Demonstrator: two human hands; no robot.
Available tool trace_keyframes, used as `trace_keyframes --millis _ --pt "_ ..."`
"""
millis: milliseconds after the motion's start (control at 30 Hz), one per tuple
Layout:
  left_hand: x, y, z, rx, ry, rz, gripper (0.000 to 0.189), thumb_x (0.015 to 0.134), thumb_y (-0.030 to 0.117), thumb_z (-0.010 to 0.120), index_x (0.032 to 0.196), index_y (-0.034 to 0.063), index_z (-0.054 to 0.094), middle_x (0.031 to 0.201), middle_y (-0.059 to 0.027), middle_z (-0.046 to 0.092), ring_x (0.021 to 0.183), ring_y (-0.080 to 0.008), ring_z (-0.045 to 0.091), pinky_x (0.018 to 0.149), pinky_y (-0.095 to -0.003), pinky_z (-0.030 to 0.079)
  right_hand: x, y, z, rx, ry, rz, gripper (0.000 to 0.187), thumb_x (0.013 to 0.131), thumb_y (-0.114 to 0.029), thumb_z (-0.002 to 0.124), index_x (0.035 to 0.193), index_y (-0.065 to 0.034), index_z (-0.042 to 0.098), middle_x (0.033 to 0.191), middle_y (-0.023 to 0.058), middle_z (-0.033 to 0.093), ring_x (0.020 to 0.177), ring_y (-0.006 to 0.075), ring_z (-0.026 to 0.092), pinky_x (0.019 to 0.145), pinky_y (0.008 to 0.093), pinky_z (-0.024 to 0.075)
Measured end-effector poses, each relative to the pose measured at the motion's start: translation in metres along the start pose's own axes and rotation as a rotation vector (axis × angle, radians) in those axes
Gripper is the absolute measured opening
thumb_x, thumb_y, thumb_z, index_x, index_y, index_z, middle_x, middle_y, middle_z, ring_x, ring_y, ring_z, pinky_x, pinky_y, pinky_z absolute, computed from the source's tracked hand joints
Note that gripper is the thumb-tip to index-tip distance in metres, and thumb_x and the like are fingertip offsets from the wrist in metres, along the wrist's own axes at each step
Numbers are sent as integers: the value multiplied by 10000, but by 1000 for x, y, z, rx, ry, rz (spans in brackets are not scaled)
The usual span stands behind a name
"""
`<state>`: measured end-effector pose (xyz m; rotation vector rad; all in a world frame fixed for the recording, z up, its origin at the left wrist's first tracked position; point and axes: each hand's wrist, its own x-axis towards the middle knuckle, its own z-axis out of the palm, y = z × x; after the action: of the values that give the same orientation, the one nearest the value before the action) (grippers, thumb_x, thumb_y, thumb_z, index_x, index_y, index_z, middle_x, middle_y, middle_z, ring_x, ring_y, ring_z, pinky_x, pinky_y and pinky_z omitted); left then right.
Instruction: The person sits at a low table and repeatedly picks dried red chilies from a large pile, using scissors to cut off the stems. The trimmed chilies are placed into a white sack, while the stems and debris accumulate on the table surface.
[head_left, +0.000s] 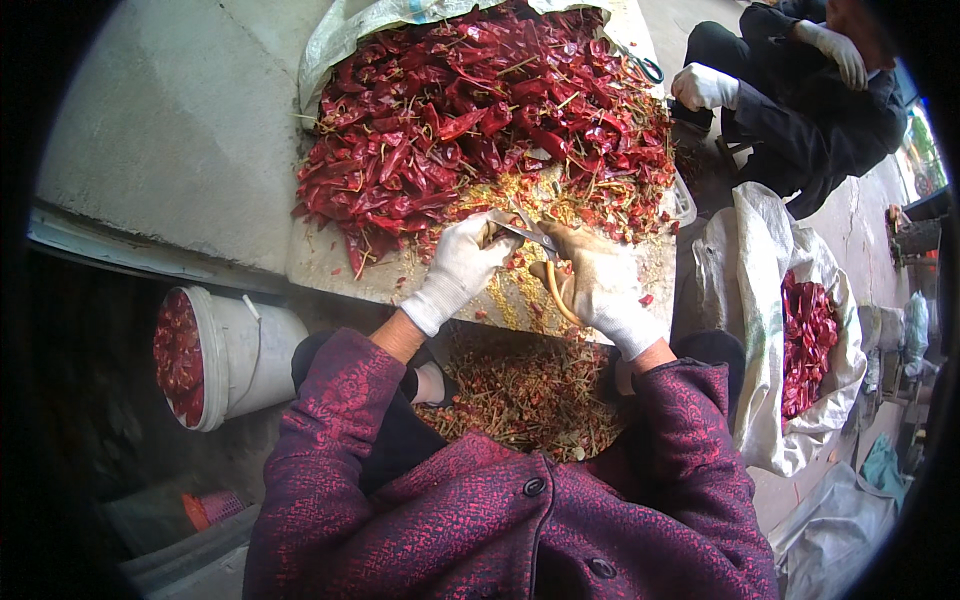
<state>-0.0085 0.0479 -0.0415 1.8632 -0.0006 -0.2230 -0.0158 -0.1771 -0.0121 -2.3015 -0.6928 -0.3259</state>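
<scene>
My left hand (474, 251), in a white knit glove, pinches a dried red chilli pepper, mostly hidden by its fingers, at the scissor blades. My right hand (589, 270), in a stained glove, grips scissors (541, 238) with tan handles; their blades are apart and point up and left towards the left fingertips. Beyond both hands lies a large heap of dried red chilli peppers (480, 112), spilling from a white woven sack (319, 64) onto a pale board (322, 259). Yellow seeds (510, 300) and red scraps lie on the board beneath the hands.
A white bucket of chillies (262, 352) is at the left. Stems and scraps (525, 390) cover the ground between the knees. An open woven sack of chillies (757, 375) stands at the right. A co-worker's gloved hand (705, 86) is at upper right, near dark scissor handles (651, 70).
</scene>
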Motion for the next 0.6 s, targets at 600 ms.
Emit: trace_keyframes --millis 600 --pt "33 -21 -20 551 248 157 353 898 216 727 1191 25 676 1100 -149 729 1003 -277 714 853 -374 562 -6 35 31 1000 149 487 255 1036 -184 561 1219 -16 617 896 149 688 799 230 693 658 331 552"
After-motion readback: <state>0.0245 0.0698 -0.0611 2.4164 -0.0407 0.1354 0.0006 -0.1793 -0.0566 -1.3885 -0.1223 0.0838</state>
